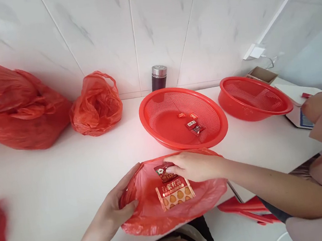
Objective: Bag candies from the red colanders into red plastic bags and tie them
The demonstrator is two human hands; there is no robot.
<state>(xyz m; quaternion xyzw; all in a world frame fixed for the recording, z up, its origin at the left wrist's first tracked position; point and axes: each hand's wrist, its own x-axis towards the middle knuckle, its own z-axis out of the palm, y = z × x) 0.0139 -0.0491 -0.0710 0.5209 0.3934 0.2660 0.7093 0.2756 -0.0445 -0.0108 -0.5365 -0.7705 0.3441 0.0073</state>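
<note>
Here's the left hand point(113, 211), clamped on the near-left rim of a thin, translucent red plastic bag point(211, 199), thumb inside the mouth and the film crinkling glossily around it. Across from it the right hand point(186, 166) dips into that same wide opening, palm down, thumb and fingers pinched on a small, shiny dark-red foil packet point(165, 173) with a white flower print. The hands are apart, the bag's mouth spread between them at the near edge of a smooth white table point(58, 173). And just below the pinched packet, inside the bag, lies a flat rectangular red-and-gold wrapper point(175, 197), crimped at its ends, printed with rounded golden biscuits.

Right behind the bag sits a round red plastic basket point(164, 130), its sloping wall pierced like a sieve, a few little glossy wrapped sweets point(192, 124) scattered toward its right side. Beyond it stands a dark cylindrical flask with a silvery metal lid point(159, 77), near the glossy, grey-veined white tiles point(102, 33). To the right, a second perforated red plastic basket point(236, 108); to the left, a crumpled red bag with looped handles point(97, 109), beside a bulging, creased red sack point(20, 115).
</note>
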